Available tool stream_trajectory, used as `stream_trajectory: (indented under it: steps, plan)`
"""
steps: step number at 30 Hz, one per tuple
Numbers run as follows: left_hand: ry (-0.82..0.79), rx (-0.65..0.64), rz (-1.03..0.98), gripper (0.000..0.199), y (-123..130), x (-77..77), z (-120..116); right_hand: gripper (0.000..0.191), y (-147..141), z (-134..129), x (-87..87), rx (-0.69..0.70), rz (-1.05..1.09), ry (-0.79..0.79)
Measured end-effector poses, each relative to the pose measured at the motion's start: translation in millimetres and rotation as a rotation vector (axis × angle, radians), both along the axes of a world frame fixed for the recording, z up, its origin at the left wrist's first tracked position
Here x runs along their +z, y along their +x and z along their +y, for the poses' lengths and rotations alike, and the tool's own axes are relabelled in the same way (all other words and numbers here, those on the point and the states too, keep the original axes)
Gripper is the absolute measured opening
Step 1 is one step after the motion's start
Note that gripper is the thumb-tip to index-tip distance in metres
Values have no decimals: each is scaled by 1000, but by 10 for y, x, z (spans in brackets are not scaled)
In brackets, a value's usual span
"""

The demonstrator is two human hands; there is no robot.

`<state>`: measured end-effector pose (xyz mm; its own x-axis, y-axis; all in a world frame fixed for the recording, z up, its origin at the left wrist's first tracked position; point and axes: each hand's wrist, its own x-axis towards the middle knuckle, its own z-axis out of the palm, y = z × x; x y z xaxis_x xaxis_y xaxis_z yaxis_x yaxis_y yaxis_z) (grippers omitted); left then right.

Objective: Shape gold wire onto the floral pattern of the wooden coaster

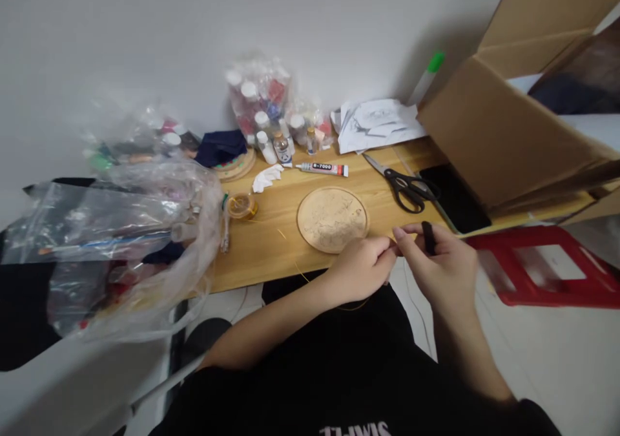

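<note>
1. Wood desk (261, 255): x1, ahead of grip.
2. Cardboard box (475, 119): x1, ahead-right of grip.
3. Left hand (361, 265) + right hand (443, 261): x2, fingers closed, tips meeting; can't tell what's clamped.
4. Round wooden disc (332, 219): x1, flat, just ahead-left of grip.
5. Scissors (389, 173): x1 pair, ahead of grip.
6. Gold strand (303, 275): count unclear, left of grip; slack near desk edge and forearm could snag, kink.
</note>
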<state>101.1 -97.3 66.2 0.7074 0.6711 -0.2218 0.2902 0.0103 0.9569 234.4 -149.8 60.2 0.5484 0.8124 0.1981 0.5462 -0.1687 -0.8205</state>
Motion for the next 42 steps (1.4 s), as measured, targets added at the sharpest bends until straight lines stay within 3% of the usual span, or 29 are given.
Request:
stream_trajectory:
  steps: [5,9,14,17,20,23,32,36,39,42]
  plan:
    - [7,-11,119,24,42,-131,-83,31,74,-22,-194,61,37,-108]
    - [-37,-41,154,13,-7,-203,-90,28,132,43,-299,-2,116,-118]
    - [4,-20,169,18,-121,-174,-78,28,201,131,-399,-57,177,-117]
    - [-4,-100,130,22,-151,-149,-43,29,204,142,-429,-26,196,-143]
    - [-92,-210,67,25,-161,-172,9,26,179,140,-438,23,251,-149]
    - [-252,-275,-32,25,-163,-228,54,23,149,148,-432,48,471,-127]
    - [-563,-261,-215,22,-91,-350,128,29,104,146,-325,206,1014,-123]
    - [-641,-293,-216,23,-69,-365,156,29,102,164,-348,119,1001,-119]
    - [-605,-285,-103,22,-77,-338,170,28,124,186,-400,68,939,-139]
    - [-411,-291,3,18,-99,-273,179,24,135,193,-445,48,913,-150]
